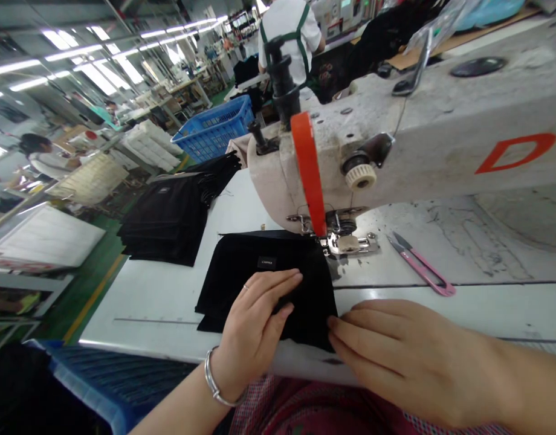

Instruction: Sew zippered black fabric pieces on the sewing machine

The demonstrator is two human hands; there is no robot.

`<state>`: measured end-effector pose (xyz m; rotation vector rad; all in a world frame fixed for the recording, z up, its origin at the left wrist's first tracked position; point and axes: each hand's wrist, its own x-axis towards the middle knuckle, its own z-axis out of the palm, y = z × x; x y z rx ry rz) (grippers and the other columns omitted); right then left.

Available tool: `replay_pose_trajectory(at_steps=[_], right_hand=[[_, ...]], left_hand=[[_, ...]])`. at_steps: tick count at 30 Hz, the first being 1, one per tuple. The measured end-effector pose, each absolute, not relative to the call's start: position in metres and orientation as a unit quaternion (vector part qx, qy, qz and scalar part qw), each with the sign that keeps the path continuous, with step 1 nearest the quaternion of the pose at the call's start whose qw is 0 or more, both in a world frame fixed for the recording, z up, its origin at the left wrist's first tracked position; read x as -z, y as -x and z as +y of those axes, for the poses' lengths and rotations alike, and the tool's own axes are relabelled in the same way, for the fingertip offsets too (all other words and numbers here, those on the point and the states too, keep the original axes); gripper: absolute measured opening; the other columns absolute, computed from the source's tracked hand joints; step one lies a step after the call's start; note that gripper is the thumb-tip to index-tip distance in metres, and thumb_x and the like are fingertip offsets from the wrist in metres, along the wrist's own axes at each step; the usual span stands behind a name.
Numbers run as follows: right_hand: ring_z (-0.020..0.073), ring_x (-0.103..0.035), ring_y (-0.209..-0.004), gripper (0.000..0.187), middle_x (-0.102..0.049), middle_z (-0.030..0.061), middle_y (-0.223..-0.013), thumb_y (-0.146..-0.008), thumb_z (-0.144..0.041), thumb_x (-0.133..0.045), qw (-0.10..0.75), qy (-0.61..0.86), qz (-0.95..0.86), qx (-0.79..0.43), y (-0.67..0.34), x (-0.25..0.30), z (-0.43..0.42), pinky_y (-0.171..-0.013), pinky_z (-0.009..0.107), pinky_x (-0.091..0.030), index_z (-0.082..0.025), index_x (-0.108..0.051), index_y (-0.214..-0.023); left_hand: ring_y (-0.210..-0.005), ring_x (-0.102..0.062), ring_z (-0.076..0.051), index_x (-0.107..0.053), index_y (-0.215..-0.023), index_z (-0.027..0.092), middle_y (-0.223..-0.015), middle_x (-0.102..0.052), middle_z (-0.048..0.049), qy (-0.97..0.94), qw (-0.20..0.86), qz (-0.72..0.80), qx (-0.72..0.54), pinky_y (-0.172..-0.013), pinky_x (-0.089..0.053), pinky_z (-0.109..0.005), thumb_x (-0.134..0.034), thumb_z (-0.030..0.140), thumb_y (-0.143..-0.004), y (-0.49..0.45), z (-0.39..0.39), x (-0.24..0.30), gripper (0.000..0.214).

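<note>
A black fabric piece (242,290) with a small woven label (266,263) lies on the sewing machine table, its far right edge at the presser foot (348,243). It appears layered at the left corner. My left hand (260,326), wearing a ring and a silver bracelet, rests flat on the fabric just below the label, fingers stretched out. At the fabric's lower right corner, my right hand (405,356) has its fingers together, holding the edge; its thumb is hidden. The sewing machine (396,145) has an orange strip (309,175) in front of its needle area.
Pink-handled thread snips (423,266) lie right of the presser foot. A stack of black pieces (164,211) sits at the table's left end. Blue crates stand behind (214,130) and below left (92,386). A co-worker (289,39) in white stands beyond the machine.
</note>
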<state>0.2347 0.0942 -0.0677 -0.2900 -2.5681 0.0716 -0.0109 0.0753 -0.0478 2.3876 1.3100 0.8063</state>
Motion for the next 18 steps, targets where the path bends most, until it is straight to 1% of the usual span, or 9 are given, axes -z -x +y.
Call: replay_pose_trajectory(at_steps=[2,4,5,7,9,10,13,16,18], right_hand=[[0.0192,-0.058,-0.086,0.025,-0.066,0.0074,-0.11,-0.092,-0.012,-0.042,0.286,0.112,-0.951,-0.03,-0.235,0.068,0.093,-0.075,0.034,-0.05,-0.015,-0.065,-0.101],[0.0188,-0.056,-0.077,0.02,-0.067,0.0054,-0.095,-0.09,-0.011,-0.046,0.257,0.126,-0.957,-0.043,-0.233,0.069,0.092,-0.068,0.034,-0.05,-0.017,-0.065,-0.091],[0.0188,-0.054,-0.072,0.017,-0.066,0.0042,-0.087,-0.088,-0.011,-0.049,0.236,0.132,-0.961,-0.054,-0.231,0.07,0.092,-0.064,0.035,-0.049,-0.018,-0.063,-0.086],[0.019,-0.052,-0.068,0.012,-0.062,0.0025,-0.076,-0.086,-0.013,-0.053,0.207,0.14,-0.966,-0.073,-0.228,0.072,0.092,-0.06,0.036,-0.047,-0.019,-0.061,-0.081],[0.0196,-0.053,-0.072,0.009,-0.062,0.0023,-0.077,-0.086,-0.014,-0.055,0.21,0.141,-0.964,-0.081,-0.226,0.073,0.092,-0.065,0.037,-0.048,-0.019,-0.061,-0.081],[0.0198,-0.053,-0.074,0.009,-0.062,0.0022,-0.077,-0.085,-0.014,-0.056,0.214,0.143,-0.963,-0.083,-0.225,0.073,0.092,-0.067,0.037,-0.048,-0.019,-0.062,-0.082],[0.0193,-0.054,-0.076,0.008,-0.064,0.0022,-0.078,-0.085,-0.014,-0.058,0.226,0.147,-0.959,-0.093,-0.225,0.074,0.091,-0.069,0.037,-0.047,-0.019,-0.062,-0.081],[0.019,-0.056,-0.079,0.009,-0.065,0.0036,-0.081,-0.086,-0.014,-0.057,0.232,0.149,-0.957,-0.094,-0.225,0.075,0.089,-0.071,0.035,-0.047,-0.018,-0.063,-0.082],[0.0187,-0.056,-0.081,0.01,-0.066,0.004,-0.083,-0.087,-0.013,-0.055,0.224,0.151,-0.958,-0.094,-0.226,0.076,0.088,-0.072,0.035,-0.047,-0.018,-0.064,-0.086]], left_hand=[[-0.13,-0.042,-0.026,-0.043,-0.14,0.023,-0.141,-0.047,-0.0076,-0.836,0.138,0.476,-0.237,-0.11,-0.039,-0.047,-0.05,0.008,-0.083,0.013,0.072,0.056,0.06],[-0.14,-0.027,-0.029,-0.03,-0.147,0.021,-0.151,-0.033,-0.0079,-0.852,0.135,0.481,-0.155,-0.116,-0.03,-0.054,-0.048,0.003,-0.071,0.016,0.07,0.063,0.081],[-0.143,-0.021,-0.029,-0.025,-0.149,0.021,-0.154,-0.027,-0.0072,-0.861,0.134,0.477,-0.114,-0.117,-0.025,-0.056,-0.045,0.001,-0.066,0.018,0.07,0.065,0.088],[-0.146,-0.015,-0.026,-0.02,-0.151,0.022,-0.156,-0.022,-0.0048,-0.88,0.125,0.456,-0.054,-0.119,-0.02,-0.057,-0.038,-0.004,-0.06,0.023,0.072,0.065,0.096],[-0.146,-0.014,-0.023,-0.019,-0.151,0.025,-0.157,-0.022,-0.0028,-0.894,0.113,0.434,-0.015,-0.119,-0.019,-0.057,-0.034,-0.007,-0.059,0.027,0.076,0.059,0.098],[-0.147,-0.013,-0.024,-0.019,-0.15,0.025,-0.157,-0.022,-0.0027,-0.897,0.11,0.428,-0.003,-0.119,-0.018,-0.057,-0.035,-0.006,-0.06,0.027,0.079,0.055,0.096],[-0.146,-0.012,-0.028,-0.022,-0.15,0.021,-0.157,-0.02,-0.006,-0.898,0.113,0.425,0.004,-0.119,-0.019,-0.057,-0.048,0.004,-0.063,0.02,0.085,0.04,0.092],[-0.146,-0.015,-0.029,-0.029,-0.147,0.015,-0.156,-0.022,-0.0095,-0.91,0.116,0.398,-0.015,-0.12,-0.022,-0.052,-0.058,0.014,-0.067,0.004,0.089,0.033,0.085],[-0.145,-0.021,-0.027,-0.034,-0.144,0.013,-0.153,-0.029,-0.0109,-0.92,0.11,0.374,-0.019,-0.12,-0.026,-0.047,-0.058,0.017,-0.074,-0.005,0.091,0.035,0.073]])
